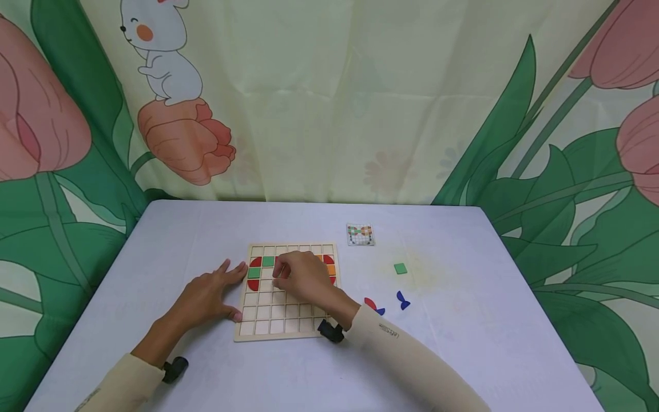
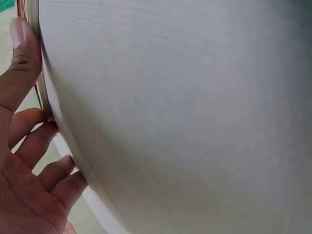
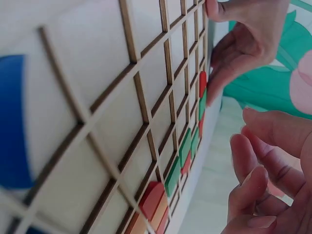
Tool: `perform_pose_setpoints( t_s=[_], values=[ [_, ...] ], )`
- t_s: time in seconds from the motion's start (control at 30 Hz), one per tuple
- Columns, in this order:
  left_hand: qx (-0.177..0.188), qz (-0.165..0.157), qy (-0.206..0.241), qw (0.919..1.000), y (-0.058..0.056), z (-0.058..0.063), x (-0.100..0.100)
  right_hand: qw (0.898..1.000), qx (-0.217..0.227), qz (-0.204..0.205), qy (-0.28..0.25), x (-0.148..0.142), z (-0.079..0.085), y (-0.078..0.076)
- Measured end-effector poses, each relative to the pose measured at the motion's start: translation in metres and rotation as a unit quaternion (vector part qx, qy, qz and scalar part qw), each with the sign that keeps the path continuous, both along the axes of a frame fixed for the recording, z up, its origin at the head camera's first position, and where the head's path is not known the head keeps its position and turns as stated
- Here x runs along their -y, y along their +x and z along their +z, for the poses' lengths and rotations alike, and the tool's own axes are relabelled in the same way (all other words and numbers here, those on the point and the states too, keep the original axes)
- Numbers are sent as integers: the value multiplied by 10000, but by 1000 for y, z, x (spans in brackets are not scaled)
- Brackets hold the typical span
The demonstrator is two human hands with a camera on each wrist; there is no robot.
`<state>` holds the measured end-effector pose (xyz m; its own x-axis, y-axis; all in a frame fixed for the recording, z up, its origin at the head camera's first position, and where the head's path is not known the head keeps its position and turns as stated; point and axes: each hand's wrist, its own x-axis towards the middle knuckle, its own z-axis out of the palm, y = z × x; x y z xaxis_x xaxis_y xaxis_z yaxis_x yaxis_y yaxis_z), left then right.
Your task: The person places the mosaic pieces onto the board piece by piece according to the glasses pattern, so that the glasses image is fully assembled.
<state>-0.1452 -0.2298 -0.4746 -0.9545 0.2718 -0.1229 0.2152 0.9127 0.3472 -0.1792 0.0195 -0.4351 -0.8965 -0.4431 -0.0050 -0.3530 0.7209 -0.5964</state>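
A wooden grid board [image 1: 262, 327] lies on the white table. My left hand [image 1: 208, 297] spreads along its left side, thumb and fingertips at the frame; the left wrist view shows the thumb [image 2: 22, 63] against the board's edge. Over the board's upper middle hovers my right hand [image 1: 304, 277], fingers loosely bent. Its thumb and fingertips [image 3: 251, 183] stand apart in the right wrist view, with nothing seen between them. Red rounded pieces [image 1: 253, 285] and green squares [image 1: 268, 261] fill cells at upper left. Orange [image 1: 331, 270] and red pieces sit at upper right, partly hidden by this hand.
Behind the board's right corner lies a small pattern card [image 1: 360, 236]. Right of the board are a loose green square [image 1: 400, 268], blue rounded pieces [image 1: 403, 300] and a red piece [image 1: 370, 303]. A printed curtain [image 1: 329, 114] hangs behind the table.
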Motion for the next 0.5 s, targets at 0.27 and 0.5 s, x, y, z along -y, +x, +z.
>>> perform_pose_setpoints(
  t_s=[0.27,0.5],
  values=[
    [40,41,7,10000,0,0,-1,9996,122,-163,-196,-27,6,11],
    [15,59,47,10000,0,-1,-1,9985,63,-442,-327,-56,5,13]
  ],
)
